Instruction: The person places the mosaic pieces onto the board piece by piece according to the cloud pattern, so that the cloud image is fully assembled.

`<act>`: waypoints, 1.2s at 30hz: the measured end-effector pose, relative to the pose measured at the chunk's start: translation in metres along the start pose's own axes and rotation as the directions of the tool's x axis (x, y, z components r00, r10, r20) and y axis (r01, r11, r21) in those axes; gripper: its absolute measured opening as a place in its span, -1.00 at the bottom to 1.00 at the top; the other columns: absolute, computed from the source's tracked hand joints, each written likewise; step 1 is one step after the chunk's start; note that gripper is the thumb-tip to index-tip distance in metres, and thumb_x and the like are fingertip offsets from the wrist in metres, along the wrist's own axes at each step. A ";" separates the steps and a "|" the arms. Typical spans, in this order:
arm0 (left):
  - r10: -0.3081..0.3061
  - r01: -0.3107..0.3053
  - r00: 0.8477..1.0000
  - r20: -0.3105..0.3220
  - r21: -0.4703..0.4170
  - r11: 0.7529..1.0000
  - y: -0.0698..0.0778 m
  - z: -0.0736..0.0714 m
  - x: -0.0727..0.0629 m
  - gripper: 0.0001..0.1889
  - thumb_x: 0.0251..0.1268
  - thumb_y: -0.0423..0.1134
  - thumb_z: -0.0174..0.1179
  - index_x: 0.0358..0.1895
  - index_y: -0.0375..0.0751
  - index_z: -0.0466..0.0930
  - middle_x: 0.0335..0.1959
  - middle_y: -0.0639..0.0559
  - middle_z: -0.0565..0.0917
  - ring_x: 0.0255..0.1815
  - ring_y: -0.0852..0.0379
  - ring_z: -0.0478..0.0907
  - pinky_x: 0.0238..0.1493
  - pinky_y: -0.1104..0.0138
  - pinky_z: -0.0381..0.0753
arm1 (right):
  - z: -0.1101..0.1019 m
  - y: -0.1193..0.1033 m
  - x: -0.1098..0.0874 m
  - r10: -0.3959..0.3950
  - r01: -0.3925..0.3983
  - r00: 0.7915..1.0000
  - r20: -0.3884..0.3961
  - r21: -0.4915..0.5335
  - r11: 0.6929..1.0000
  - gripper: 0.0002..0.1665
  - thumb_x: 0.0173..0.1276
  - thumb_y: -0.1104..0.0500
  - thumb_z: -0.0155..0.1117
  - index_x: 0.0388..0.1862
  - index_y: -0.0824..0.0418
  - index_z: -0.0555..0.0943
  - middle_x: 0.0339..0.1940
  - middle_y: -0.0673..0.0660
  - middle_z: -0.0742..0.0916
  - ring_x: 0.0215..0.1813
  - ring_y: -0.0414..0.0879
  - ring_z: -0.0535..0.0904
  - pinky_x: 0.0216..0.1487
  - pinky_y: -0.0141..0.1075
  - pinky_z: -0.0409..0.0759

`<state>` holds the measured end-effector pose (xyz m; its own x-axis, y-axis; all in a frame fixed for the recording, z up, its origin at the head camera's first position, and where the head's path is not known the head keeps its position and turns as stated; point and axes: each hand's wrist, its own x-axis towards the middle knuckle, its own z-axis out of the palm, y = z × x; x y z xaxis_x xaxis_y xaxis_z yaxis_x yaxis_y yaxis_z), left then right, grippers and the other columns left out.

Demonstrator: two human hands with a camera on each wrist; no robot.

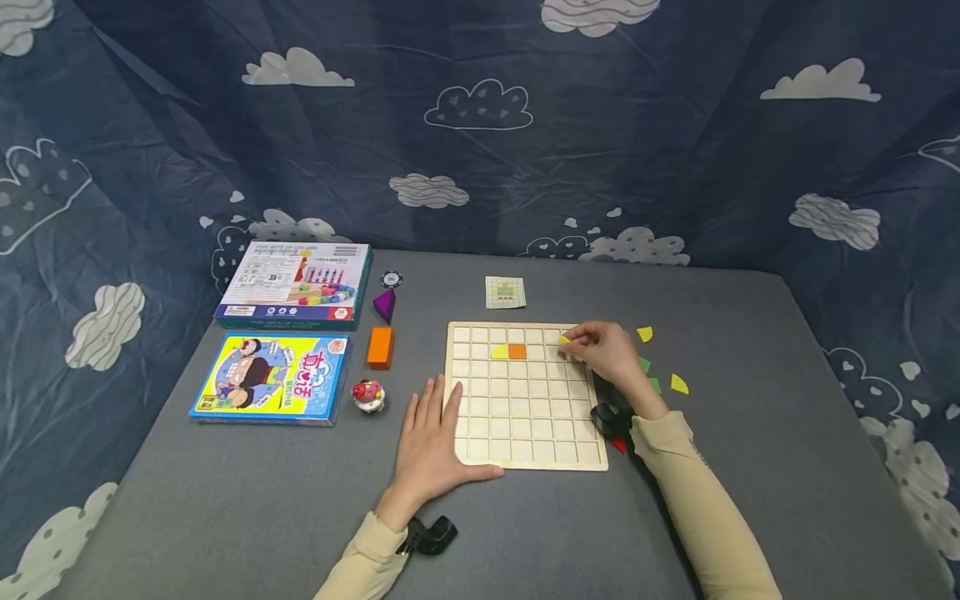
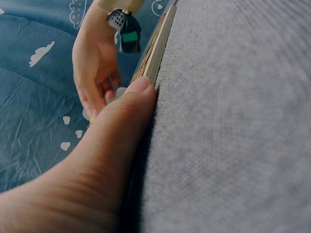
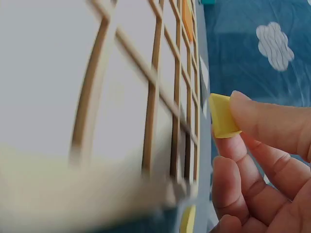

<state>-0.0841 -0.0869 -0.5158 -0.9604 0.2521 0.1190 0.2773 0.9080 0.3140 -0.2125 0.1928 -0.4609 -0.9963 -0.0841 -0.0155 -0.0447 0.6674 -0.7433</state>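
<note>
A wooden grid board [image 1: 489,455] lies on the grey table, with a yellow quarter-round tile [image 1: 499,352] and an orange square tile [image 1: 517,352] side by side in its second row. My left hand [image 1: 433,446] rests at the board's lower left corner, fingers spread along the left side and thumb at the front edge. Over the board's upper right squares, my right hand [image 1: 606,354] pinches another yellow tile [image 3: 223,116] between thumb and fingertips. In the right wrist view this tile shows one curved side and is held above the grid.
Loose yellow tiles [image 1: 678,384] and green tiles [image 1: 645,364] lie right of the board, with a red tile [image 1: 618,446] partly hidden by the wrist. A pattern card [image 1: 506,292] lies behind it. Two boxes [image 1: 270,379], an orange block [image 1: 380,347], a purple piece [image 1: 385,305] and a small figurine [image 1: 368,396] stand left.
</note>
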 end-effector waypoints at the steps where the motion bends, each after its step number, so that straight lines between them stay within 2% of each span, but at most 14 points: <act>1: -0.002 0.003 1.000 0.005 -0.003 1.000 0.000 0.000 0.000 0.38 -0.40 0.68 0.10 0.51 -0.19 -0.05 0.50 -0.24 -0.08 0.50 -0.10 -0.23 0.41 0.03 -0.27 | 0.003 -0.003 0.001 -0.003 0.003 1.000 0.014 0.008 1.000 -0.79 0.20 0.18 0.41 -0.23 0.29 0.70 -0.44 0.12 0.69 -0.48 -0.01 0.52 -0.52 -0.26 0.43; 9: -0.008 0.008 1.000 0.013 -0.004 1.000 0.001 0.000 0.001 0.38 -0.40 0.68 0.08 0.51 -0.18 -0.05 0.51 -0.23 -0.09 0.50 -0.09 -0.24 0.41 0.04 -0.27 | 0.021 -0.019 0.005 -0.027 0.034 0.997 0.068 -0.101 0.994 -0.80 0.24 0.13 0.36 -0.21 0.21 0.73 -0.37 0.09 0.72 -0.36 -0.06 0.58 -0.35 -0.22 0.48; 15: -0.003 0.003 1.000 0.008 -0.005 1.000 0.001 0.000 0.001 0.38 -0.39 0.68 0.08 0.51 -0.19 -0.04 0.50 -0.24 -0.08 0.50 -0.11 -0.22 0.41 0.02 -0.24 | 0.026 -0.024 0.005 -0.020 0.032 0.995 0.099 -0.116 0.993 -0.82 0.25 0.13 0.35 -0.25 0.20 0.74 -0.38 0.07 0.72 -0.36 -0.06 0.58 -0.32 -0.19 0.48; 22: -0.011 0.011 1.000 0.014 0.005 1.000 0.001 0.000 0.001 0.38 -0.39 0.68 0.08 0.51 -0.18 -0.05 0.51 -0.23 -0.09 0.50 -0.09 -0.23 0.42 0.04 -0.26 | 0.031 -0.026 0.006 -0.023 0.035 0.997 0.076 -0.162 0.986 -0.82 0.25 0.11 0.35 -0.28 0.18 0.76 -0.39 0.05 0.73 -0.33 -0.04 0.60 -0.30 -0.16 0.50; 29: -0.001 0.001 1.000 -0.004 0.000 1.000 0.001 0.000 0.001 0.38 -0.39 0.68 0.09 0.51 -0.20 -0.03 0.50 -0.24 -0.07 0.50 -0.10 -0.21 0.41 0.03 -0.25 | 0.033 -0.030 0.008 0.014 -0.002 0.999 0.052 -0.227 0.974 -0.86 0.21 0.11 0.38 -0.36 0.16 0.76 -0.46 0.02 0.72 -0.37 -0.04 0.56 -0.37 -0.17 0.45; 36: 0.004 -0.005 1.000 -0.010 -0.007 1.000 0.000 0.000 0.000 0.37 -0.39 0.67 0.10 0.50 -0.20 -0.02 0.50 -0.25 -0.06 0.50 -0.12 -0.19 0.41 0.02 -0.23 | 0.031 -0.028 0.006 0.006 0.009 0.997 0.072 -0.209 0.978 -0.87 0.20 0.13 0.39 -0.37 0.18 0.74 -0.50 0.01 0.70 -0.41 -0.06 0.53 -0.37 -0.19 0.41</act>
<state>-0.0841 -0.0866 -0.5158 -0.9588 0.2529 0.1295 0.2818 0.9046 0.3199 -0.2153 0.1506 -0.4606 -0.9887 -0.1334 -0.0684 -0.0681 0.8064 -0.5875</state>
